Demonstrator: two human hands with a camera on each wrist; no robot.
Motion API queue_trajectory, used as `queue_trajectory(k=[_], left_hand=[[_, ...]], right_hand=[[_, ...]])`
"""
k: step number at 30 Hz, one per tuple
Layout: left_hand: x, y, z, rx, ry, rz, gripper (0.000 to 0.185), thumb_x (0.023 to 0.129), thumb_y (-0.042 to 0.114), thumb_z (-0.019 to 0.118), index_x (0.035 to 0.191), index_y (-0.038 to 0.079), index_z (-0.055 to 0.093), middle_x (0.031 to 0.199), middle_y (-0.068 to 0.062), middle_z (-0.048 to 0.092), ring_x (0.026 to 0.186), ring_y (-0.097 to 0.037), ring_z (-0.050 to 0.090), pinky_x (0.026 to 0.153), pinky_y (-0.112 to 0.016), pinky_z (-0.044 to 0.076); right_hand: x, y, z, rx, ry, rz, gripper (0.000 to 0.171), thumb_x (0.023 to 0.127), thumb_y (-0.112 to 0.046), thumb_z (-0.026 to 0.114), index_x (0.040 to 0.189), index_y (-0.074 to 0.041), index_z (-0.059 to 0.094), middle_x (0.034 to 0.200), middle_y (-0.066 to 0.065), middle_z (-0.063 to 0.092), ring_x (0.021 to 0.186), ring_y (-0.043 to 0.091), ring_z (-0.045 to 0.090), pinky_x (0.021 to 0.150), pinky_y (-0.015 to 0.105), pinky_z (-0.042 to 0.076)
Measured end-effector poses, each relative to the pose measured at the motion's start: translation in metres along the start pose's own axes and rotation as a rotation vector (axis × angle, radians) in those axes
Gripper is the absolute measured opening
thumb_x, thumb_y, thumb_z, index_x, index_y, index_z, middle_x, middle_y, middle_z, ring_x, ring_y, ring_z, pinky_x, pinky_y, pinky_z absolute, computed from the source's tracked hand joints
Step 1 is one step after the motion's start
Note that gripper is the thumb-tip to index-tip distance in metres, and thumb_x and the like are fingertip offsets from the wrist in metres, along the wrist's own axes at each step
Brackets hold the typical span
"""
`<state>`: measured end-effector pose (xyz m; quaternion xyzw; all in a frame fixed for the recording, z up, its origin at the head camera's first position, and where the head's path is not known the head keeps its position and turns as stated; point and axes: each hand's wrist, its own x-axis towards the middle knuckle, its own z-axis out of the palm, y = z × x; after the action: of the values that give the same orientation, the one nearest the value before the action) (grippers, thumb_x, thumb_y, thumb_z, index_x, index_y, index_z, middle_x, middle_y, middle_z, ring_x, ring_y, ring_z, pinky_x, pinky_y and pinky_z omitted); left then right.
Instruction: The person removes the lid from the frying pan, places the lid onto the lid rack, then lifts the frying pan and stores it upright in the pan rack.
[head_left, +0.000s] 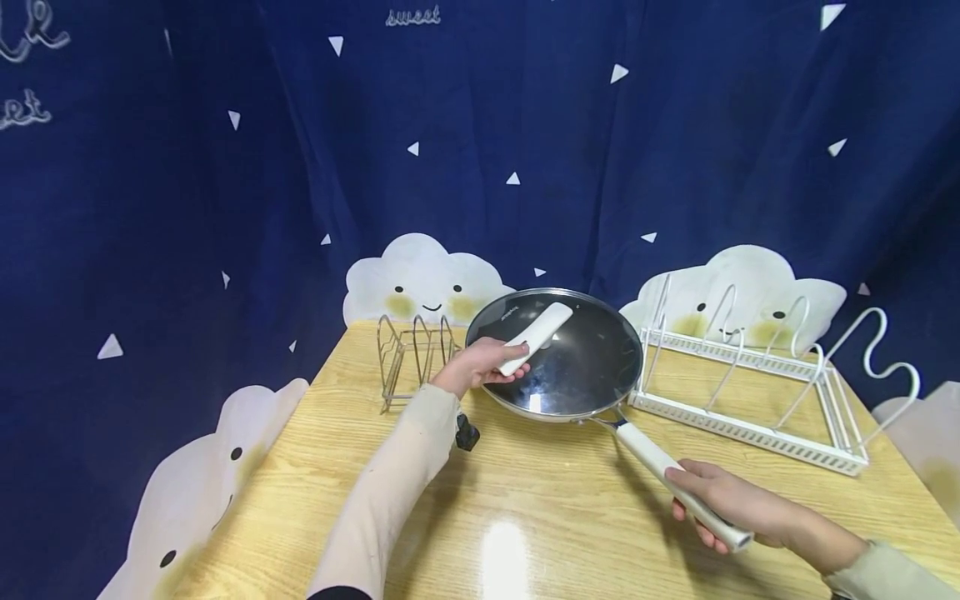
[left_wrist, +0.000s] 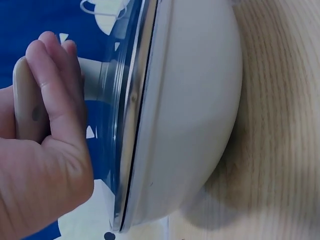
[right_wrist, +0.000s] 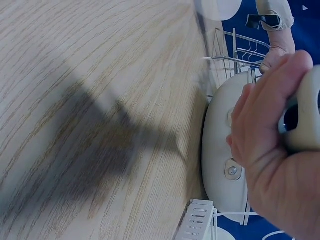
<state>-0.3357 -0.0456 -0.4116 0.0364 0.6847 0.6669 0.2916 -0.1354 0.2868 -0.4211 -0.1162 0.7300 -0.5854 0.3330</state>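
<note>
I see the bench [head_left: 570, 508] carrying everything; landmark is the pan [head_left: 558, 367], held tilted just above it. White rack [head_left: 750, 392] sits right of the pan, wire rack [head_left: 412, 358] left of it. Glass lid [head_left: 577, 350] covers the pan. My right hand [head_left: 716, 496] wraps the pan's long handle [head_left: 660, 458], whose axis runs toward me. My left hand [head_left: 480, 362] grips the lid handle [head_left: 536, 333].

Long cream sleeves [head_left: 390, 492], bare hands, perhaps a black wrist strap [head_left: 467, 433].
</note>
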Motion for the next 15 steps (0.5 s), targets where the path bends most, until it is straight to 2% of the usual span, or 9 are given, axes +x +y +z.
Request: queue_trajectory(k=[8,15], left_hand=[[0.0015,-0.0030,0.0060,-0.039,0.031,0.045,0.034,0.095,0.021,0.059,0.110,-0.008,0.052,0.074,-0.009,0.065,0.057,-0.009,0.060,0.050,-0.016,0.048],[0.0001,-0.0050,0.0098,-0.054,0.043,0.076,0.028,0.095,0.016,0.058,0.108,-0.008,0.051,0.071,-0.008,0.064,0.058,-0.009,0.060,0.051,-0.017,0.048]], right_hand=[[0.0022,0.0022,-0.0031,-0.013,-0.017,-0.016,0.038,0.104,-0.034,0.032,0.098,0.002,0.043,0.076,0.007,0.057,0.048,0.009,0.055,0.041,0.025,0.048],[0.0030,0.0030,-0.0040,-0.001,-0.030,-0.013,0.037,0.104,-0.032,0.033,0.098,0.003,0.042,0.076,0.007,0.057,0.049,0.010,0.056,0.041,0.025,0.048]])
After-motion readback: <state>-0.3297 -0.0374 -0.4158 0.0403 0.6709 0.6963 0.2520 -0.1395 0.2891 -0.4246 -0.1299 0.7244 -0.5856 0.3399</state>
